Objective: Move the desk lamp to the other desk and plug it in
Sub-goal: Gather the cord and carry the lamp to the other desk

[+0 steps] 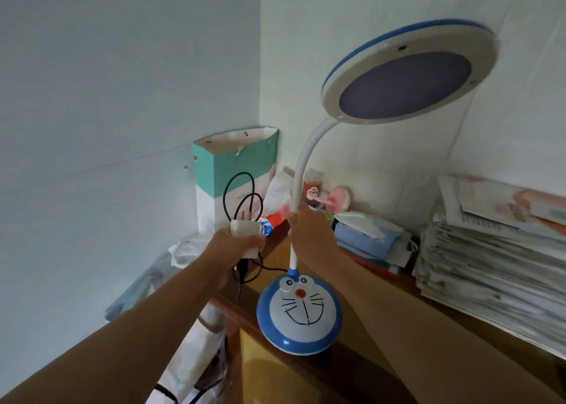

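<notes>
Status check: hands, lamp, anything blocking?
Left hand shut on white plug adapter, cable bunched. Right hand shut on lamp neck. Paper stack close at right.

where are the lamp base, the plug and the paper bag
lamp base (301, 313): head view, on the cartoon face on its top
plug (245, 235): head view, on the white body held in the left hand
paper bag (235, 164): head view, on the teal upper front panel

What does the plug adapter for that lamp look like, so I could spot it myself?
Start at the teal and white paper bag in the wall corner. Just in front of it, the left hand grips a small white power adapter, metal prongs up, with black cable looped above it; nothing nearby is white and boxy.
</notes>
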